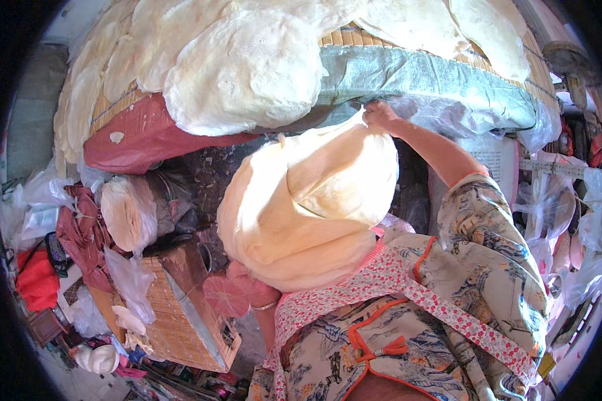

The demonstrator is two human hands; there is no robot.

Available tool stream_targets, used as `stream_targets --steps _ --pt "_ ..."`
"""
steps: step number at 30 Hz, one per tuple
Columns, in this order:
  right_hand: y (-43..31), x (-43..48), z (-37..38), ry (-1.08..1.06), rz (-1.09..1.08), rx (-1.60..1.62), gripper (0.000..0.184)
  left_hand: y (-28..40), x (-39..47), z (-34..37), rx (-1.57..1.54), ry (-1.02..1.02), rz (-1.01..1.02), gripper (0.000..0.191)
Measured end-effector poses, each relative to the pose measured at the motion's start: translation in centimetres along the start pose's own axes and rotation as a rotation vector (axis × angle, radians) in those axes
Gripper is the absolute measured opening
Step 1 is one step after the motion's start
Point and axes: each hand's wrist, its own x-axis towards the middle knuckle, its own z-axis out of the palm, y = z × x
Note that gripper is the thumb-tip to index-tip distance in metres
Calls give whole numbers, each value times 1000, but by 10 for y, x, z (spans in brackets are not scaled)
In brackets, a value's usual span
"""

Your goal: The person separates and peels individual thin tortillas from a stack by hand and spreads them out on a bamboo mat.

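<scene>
A large, thin pale sheet (261, 215), floppy and round like flatbread, hangs in folds before my chest. Several layers seem to lie together in it. At its far upper edge, my right hand (380, 116) pinches the rim between thumb and fingers. Low on the near left side, my left hand (251, 286) holds the sheet's lower edge, with its fingers partly hidden. A bracelet (265, 306) circles that wrist. Beside the left hand shows a round pink thing (226, 294); I cannot tell what it is. Sunlight whitens much of the sheet.
Similar round sheets (246, 70) overlap on a slatted mat (348, 36) ahead, over green (411, 75) and red (150, 133) coverings. At left stand a bagged stack of round sheets (126, 213) and a wooden box (188, 311). Plastic bags (589, 235) hang at right.
</scene>
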Motion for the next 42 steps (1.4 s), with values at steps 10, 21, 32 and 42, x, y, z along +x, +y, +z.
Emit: stream_targets --steps 10,21,32,42 --pt "-66 -72 19 -66 -167 38 9 -34 -6 1 -746 498 677 40" --pt "-233 -103 -29 -300 -895 -498 6 -66 18 -65 -1143 463 321 57" --pt "-259 61 -178 379 -308 -987 17 -32 -14 -41 -883 521 300 62" --pt "-181 73 -118 749 -396 -1015 46 -56 -5 -55 -975 372 319 44"
